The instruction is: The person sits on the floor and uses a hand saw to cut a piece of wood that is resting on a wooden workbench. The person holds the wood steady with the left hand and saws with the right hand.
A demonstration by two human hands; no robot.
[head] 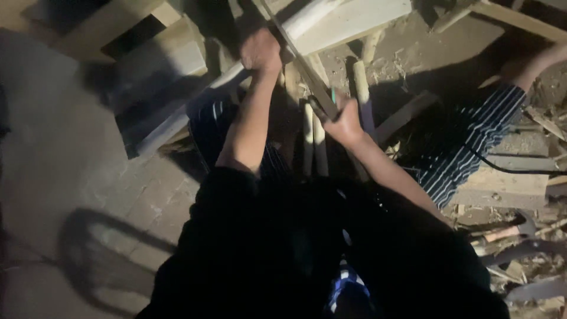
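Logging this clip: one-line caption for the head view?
Left hand steadies a pale wooden plank; right hand grips a handsaw.

A long, thin hand saw [307, 74] slants across a pale wooden plank [345, 20], its handle end lower, near upright round sticks [313, 145].

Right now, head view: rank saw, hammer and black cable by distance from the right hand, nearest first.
1. Saw: its handle is gripped in the right hand, the blade running up toward the left hand.
2. Black cable: right of the hand, past the striped trouser leg.
3. Hammer: lower right, among wood scraps.
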